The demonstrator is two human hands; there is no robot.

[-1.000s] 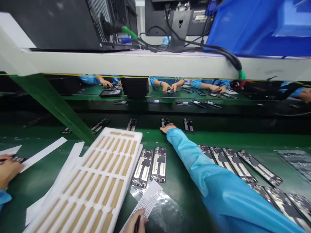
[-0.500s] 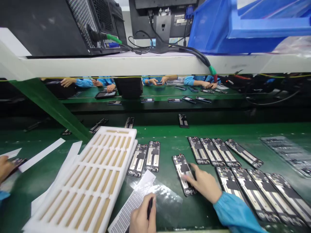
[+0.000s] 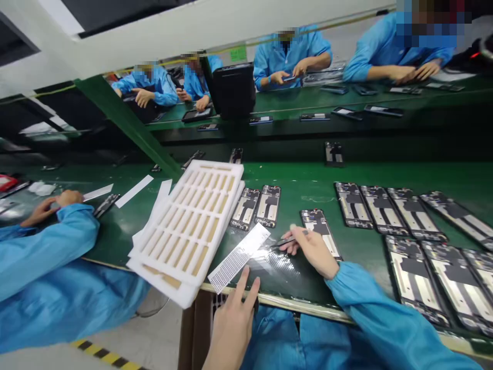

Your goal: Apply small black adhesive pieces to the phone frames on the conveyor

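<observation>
My right hand [image 3: 316,252] is closed around dark tweezers [image 3: 283,241], their tip pointing left above the table. Partly behind that hand lies an opened phone body [image 3: 322,224], black with pale metal panels. My left hand [image 3: 233,321] is at the table's front edge with its fingers stretched out, close to a white sheet of small dark dots [image 3: 236,260]. Right of the sheet, a shiny clear film [image 3: 287,267] lies on the green table. Two more phone bodies [image 3: 245,208] are beyond the sheet.
A stack of white foam trays [image 3: 200,208] stands left, overhanging the front edge. Rows of phone bodies [image 3: 418,275] lie on the right. A green slanted post [image 3: 127,128] rises behind the trays. A co-worker's sleeve [image 3: 73,231] is at left; other people sit across.
The view has tilted down and turned left. My right hand has left the phone body and now holds the tweezers. The dark tool is gone from my left hand, whose fingers have opened.
</observation>
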